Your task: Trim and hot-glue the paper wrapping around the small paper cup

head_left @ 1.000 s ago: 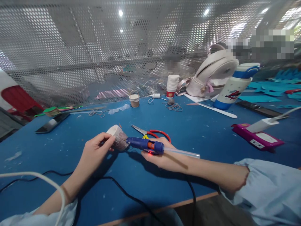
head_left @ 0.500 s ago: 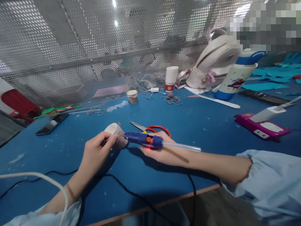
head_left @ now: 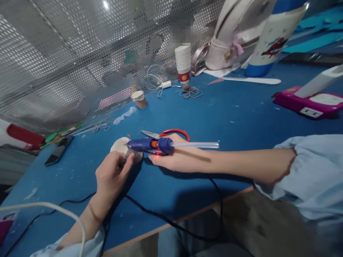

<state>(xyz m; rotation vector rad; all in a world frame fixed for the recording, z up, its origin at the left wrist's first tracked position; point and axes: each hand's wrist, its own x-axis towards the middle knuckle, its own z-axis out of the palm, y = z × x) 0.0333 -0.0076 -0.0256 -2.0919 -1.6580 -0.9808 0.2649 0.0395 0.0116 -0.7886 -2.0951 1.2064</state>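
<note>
My left hand pinches a small paper cup that lies tilted, its white side showing. In my right hand is a blue hot glue gun, its red light lit. A clear glue stick sticks out of its back end. The metal nozzle points left and overlaps the cup; whether it touches cannot be told. Just behind the glue gun lie red-handled scissors, partly hidden by my right hand.
Behind stand a covered cup, a stack of paper cups and a bottle. A purple power strip sits right, a phone left. A black cable crosses the front edge; a white cable loops near my left forearm.
The glue gun's nozzle has shifted from the cup's side towards its upper white part. The cup has turned slightly in my left hand. The whole view has tilted and moved.
</note>
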